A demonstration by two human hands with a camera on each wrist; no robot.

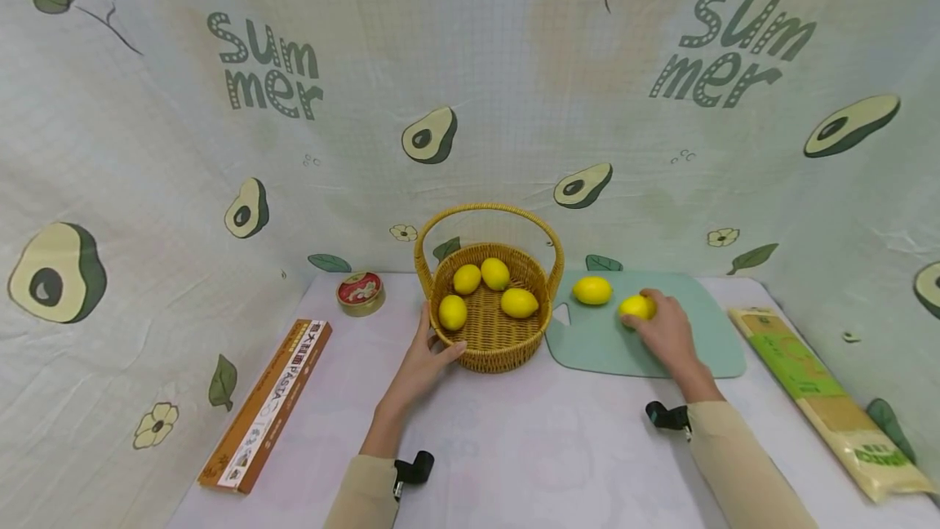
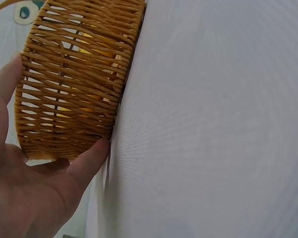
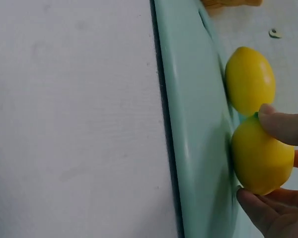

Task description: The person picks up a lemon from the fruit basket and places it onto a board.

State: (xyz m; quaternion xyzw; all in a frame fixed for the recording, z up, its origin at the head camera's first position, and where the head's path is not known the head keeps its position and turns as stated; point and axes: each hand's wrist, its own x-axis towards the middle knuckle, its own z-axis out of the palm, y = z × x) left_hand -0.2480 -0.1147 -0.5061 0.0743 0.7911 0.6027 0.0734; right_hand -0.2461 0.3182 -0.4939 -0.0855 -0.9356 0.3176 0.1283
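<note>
A wicker basket (image 1: 490, 349) with a tall handle stands mid-table and holds several yellow lemons (image 1: 519, 302). My left hand (image 1: 429, 353) cups its near-left wall, thumb and fingers curled against the weave (image 2: 74, 89). To the right lies a pale green cutting board (image 1: 698, 349) with two lemons on it. My right hand (image 1: 664, 331) grips the nearer lemon (image 1: 636, 305), fingers and thumb curled round it (image 3: 260, 158). The other lemon (image 1: 591, 290) lies free just beside it (image 3: 250, 79).
A long orange pasta box (image 1: 268, 402) lies at the left, a round tin (image 1: 361, 292) behind it. A long green-and-tan packet (image 1: 826, 398) lies at the right edge. An avocado-print cloth backdrop (image 1: 470, 104) walls the table on three sides.
</note>
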